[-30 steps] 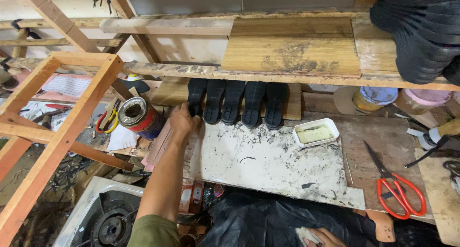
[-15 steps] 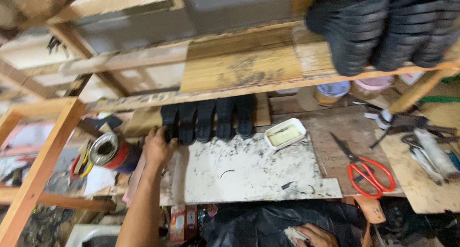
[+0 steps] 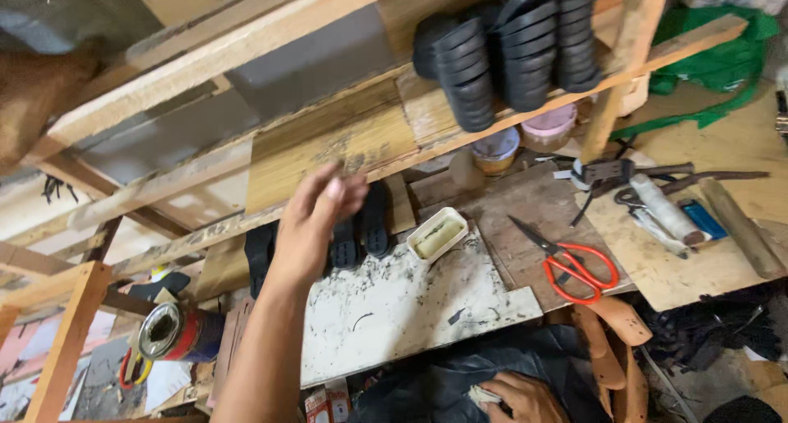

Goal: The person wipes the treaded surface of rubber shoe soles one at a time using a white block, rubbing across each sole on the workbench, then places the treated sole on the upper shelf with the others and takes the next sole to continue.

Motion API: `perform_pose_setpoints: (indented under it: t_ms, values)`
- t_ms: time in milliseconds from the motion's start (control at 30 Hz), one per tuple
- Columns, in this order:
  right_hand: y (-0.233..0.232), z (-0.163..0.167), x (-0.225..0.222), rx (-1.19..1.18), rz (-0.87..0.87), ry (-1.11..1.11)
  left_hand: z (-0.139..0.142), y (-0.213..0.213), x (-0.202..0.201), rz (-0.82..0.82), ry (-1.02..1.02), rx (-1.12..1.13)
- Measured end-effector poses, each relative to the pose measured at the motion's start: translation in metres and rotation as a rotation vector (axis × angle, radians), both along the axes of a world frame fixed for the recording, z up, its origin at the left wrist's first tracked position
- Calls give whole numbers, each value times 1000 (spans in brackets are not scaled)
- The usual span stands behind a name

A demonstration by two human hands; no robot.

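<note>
Rubber soles (image 3: 361,226) look light and bendy, so grab an edge; left hand (image 3: 316,218) hovers open, right hand (image 3: 513,397) clutches dark cloth (image 3: 443,374).

Spotted, lower left beside the desk (image 3: 394,324), a round tin (image 3: 176,333) lying on its side, red-labelled body with a blue band, silvery open end facing up. Noted at the bottom edge, just under the desk's front, a small carton (image 3: 327,405) in red and white, only its top showing. Seen too, among the tools on the right board, a small flat blue packet (image 3: 703,219) beside a white tube (image 3: 661,207).
</note>
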State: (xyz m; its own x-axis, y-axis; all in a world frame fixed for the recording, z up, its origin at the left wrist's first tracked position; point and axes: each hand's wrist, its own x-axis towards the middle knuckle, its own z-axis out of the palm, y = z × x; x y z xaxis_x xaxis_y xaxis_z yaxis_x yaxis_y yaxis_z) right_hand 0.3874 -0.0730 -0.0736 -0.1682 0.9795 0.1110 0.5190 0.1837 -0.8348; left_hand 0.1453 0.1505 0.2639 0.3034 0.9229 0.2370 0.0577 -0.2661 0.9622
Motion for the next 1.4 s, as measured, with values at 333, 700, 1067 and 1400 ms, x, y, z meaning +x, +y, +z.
perform_pose_setpoints:
  t_ms: [333,700,1067,1400]
  values:
    - [-7,-5,76,424,65,-26,38,111,224,-60,-98,-470]
    - [1,5,106,380,10,24,45,144,289,30,-161,-560]
    - [14,-3,100,368,-13,38,29,124,216,-929,-718,-205]
    - [-3,3,41,154,-75,4,-14,-79,-5,5,-33,-123]
